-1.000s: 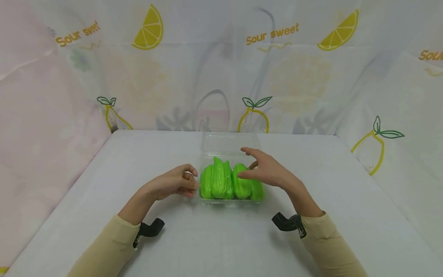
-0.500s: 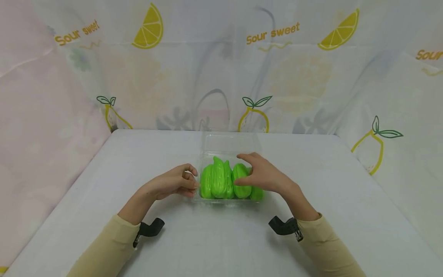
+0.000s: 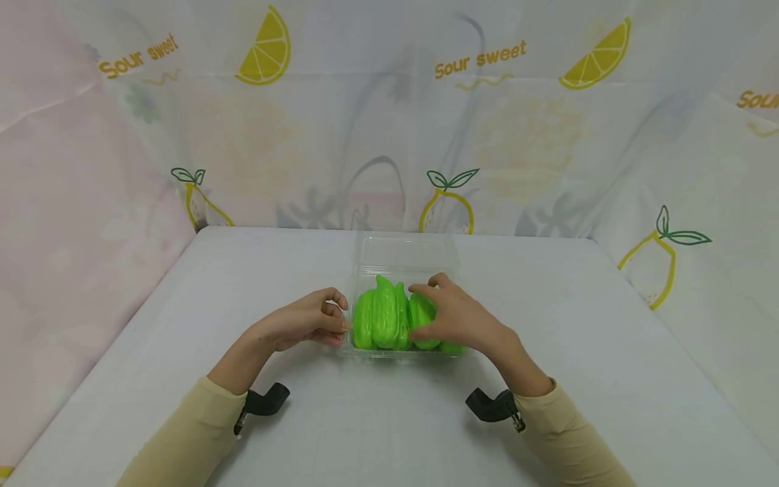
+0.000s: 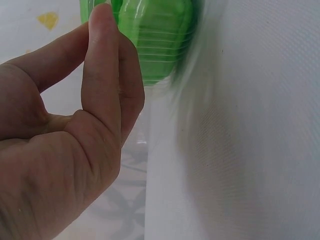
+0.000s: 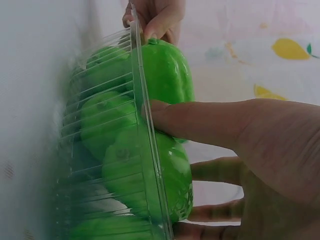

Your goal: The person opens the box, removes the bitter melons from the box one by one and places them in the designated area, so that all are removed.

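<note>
A clear plastic box (image 3: pixel 395 356) with its lid (image 3: pixel 406 251) folded back holds several shiny green peppers (image 3: pixel 385 316). At the box's left side my left hand (image 3: pixel 312 319) pinches the rim between thumb and fingers; the left wrist view shows the thumb (image 4: pixel 102 65) pressed to the edge. My right hand (image 3: pixel 459 316) is over the right part of the box, curled round a green pepper (image 5: pixel 172 175). Its thumb (image 5: pixel 175 117) lies at the near end, by the rim, and its fingers reach round the far side. The hand partly hides the rightmost pepper.
A white cloth (image 3: pixel 389 419) covers the table around the box. Behind it hangs a backdrop (image 3: pixel 316 135) printed with lemons and words. Both wrists carry black camera mounts (image 3: pixel 268 399) close above the cloth.
My right hand has moved left and slightly down over the box, and its fingers have closed in round a green pepper. The left hand stays at the rim.
</note>
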A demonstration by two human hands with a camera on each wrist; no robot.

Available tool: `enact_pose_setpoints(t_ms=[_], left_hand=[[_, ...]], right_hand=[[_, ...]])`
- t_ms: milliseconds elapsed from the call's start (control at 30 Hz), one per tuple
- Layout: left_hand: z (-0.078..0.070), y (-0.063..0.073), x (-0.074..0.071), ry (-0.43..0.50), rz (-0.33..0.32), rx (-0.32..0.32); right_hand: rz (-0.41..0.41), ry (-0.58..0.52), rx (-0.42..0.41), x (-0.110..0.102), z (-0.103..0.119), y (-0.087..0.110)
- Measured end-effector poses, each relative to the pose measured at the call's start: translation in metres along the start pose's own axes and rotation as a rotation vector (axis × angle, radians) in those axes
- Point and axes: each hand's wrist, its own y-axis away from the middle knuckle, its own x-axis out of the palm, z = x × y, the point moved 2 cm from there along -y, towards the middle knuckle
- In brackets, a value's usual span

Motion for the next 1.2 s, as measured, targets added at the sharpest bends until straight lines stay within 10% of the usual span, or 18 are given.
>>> enact_pose_setpoints(t_ms=[1200], left_hand=[[-0.002,0.001,0.002,-0.007,0.013,0.006]], right_hand=[[-0.013,0.057,-0.035,-0.013,0.008,0.008]])
